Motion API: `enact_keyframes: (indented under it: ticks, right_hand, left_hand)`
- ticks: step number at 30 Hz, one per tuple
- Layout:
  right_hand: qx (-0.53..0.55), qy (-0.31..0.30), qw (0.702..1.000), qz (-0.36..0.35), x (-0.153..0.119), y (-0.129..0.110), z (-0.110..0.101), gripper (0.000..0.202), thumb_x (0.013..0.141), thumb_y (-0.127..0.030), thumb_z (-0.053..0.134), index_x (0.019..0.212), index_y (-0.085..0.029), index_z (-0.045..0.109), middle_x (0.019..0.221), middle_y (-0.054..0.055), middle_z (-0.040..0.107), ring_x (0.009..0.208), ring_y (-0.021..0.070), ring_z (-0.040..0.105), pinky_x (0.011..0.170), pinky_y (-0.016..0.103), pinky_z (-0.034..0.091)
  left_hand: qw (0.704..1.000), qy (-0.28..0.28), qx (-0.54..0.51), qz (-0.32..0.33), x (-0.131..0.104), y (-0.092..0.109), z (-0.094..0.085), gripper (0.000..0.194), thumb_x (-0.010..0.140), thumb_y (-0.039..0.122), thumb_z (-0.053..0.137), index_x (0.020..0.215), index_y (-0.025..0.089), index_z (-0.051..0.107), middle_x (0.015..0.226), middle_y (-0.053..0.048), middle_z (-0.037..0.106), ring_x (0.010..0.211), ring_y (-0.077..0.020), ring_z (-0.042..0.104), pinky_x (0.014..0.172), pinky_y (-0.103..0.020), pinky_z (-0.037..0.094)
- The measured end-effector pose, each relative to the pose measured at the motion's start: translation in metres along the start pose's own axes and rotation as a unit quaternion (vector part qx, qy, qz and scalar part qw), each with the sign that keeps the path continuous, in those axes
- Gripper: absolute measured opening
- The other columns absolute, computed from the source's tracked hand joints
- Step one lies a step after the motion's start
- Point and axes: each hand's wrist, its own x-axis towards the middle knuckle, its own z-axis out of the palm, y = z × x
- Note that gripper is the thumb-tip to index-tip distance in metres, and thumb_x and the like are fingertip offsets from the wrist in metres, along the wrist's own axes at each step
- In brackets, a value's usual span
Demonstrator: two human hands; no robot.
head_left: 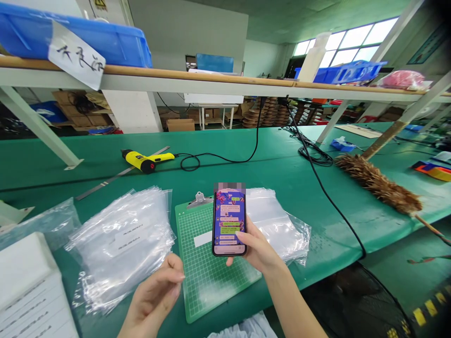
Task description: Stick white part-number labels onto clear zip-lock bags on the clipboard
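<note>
My right hand holds a phone upright with its lit screen facing me, the thumb lying on the screen. Behind the phone lies a green gridded clipboard with a metal clip and a white strip. My left hand is raised at the clipboard's left edge, fingers curled and thumb near the fingertips; whether anything small is between them is not visible. A stack of printed clear bags lies to the left. More clear bags lie to the right, partly behind the phone and my right hand.
A yellow heat gun and a metal ruler lie farther back on the green table. Black cables run down at the right beside a feather duster. A shelf spans above. White labels sit front left.
</note>
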Motion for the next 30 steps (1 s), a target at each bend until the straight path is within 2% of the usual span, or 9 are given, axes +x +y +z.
enact_keyframes:
  ticks: [4,7,12,19,23,28,30]
  right_hand:
    - [0.007,-0.001,1.000,-0.007,-0.001,0.000,-0.001,0.060,0.081,-0.026,0.061,0.132,-0.030,0.030,0.114,0.008,0.056,0.087,0.0215,0.064,0.051,0.027,0.059]
    - [0.012,-0.002,1.000,-0.005,0.000,0.001,-0.001,0.060,0.082,-0.027,0.060,0.134,-0.031,0.029,0.115,0.008,0.055,0.088,0.0224,0.064,0.051,0.026,0.058]
    - [0.017,-0.001,1.000,0.002,0.001,0.002,-0.002,0.057,0.085,-0.027,0.056,0.134,-0.031,0.028,0.117,0.009,0.054,0.089,0.0236,0.064,0.051,0.028,0.059]
    - [0.025,0.003,1.000,-0.001,0.002,0.003,-0.004,0.049,0.086,-0.027,0.054,0.130,-0.027,0.032,0.116,0.010,0.055,0.089,0.0245,0.064,0.051,0.028,0.059]
    - [0.026,0.005,1.000,0.002,0.002,0.004,-0.004,0.052,0.086,-0.027,0.055,0.131,-0.028,0.031,0.115,0.010,0.055,0.088,0.0242,0.064,0.051,0.028,0.059]
    - [0.029,0.004,1.000,0.001,0.002,0.004,-0.004,0.056,0.086,-0.027,0.054,0.135,-0.030,0.027,0.116,0.009,0.055,0.090,0.0243,0.063,0.051,0.029,0.059]
    - [0.029,0.004,1.000,0.001,0.002,0.004,-0.004,0.056,0.086,-0.027,0.055,0.135,-0.029,0.027,0.116,0.010,0.055,0.089,0.0243,0.064,0.051,0.028,0.059]
  left_hand:
    - [1.000,-0.008,0.004,0.011,0.001,-0.004,-0.004,0.007,0.081,0.028,0.059,0.079,0.027,0.066,0.075,-0.001,0.041,0.069,-0.0130,0.040,0.064,-0.025,0.035]
    - [1.000,0.011,0.009,0.012,0.001,-0.005,-0.004,0.002,0.078,0.028,0.065,0.079,0.027,0.066,0.076,-0.002,0.042,0.073,-0.0138,0.039,0.065,-0.025,0.035]
    - [0.999,0.045,-0.004,-0.020,0.001,-0.003,-0.005,0.008,0.077,0.030,0.064,0.084,0.026,0.064,0.073,0.000,0.039,0.067,-0.0126,0.039,0.062,-0.025,0.034]
    - [0.998,-0.042,0.022,-0.031,0.006,-0.006,-0.020,0.012,0.083,0.025,0.056,0.090,0.028,0.065,0.076,-0.003,0.046,0.070,-0.0149,0.045,0.063,-0.026,0.039]
    - [1.000,-0.012,0.019,0.010,0.004,-0.010,-0.019,0.010,0.083,0.028,0.057,0.083,0.027,0.067,0.076,-0.004,0.047,0.072,-0.0152,0.043,0.063,-0.025,0.038]
    - [0.998,-0.035,0.032,0.032,0.003,-0.013,-0.017,0.014,0.083,0.026,0.057,0.075,0.026,0.069,0.077,-0.003,0.043,0.070,-0.0134,0.040,0.062,-0.024,0.037]
    - [0.999,-0.021,0.038,0.033,0.004,-0.014,-0.017,0.011,0.081,0.025,0.060,0.075,0.027,0.068,0.078,-0.003,0.043,0.073,-0.0140,0.040,0.064,-0.024,0.037]
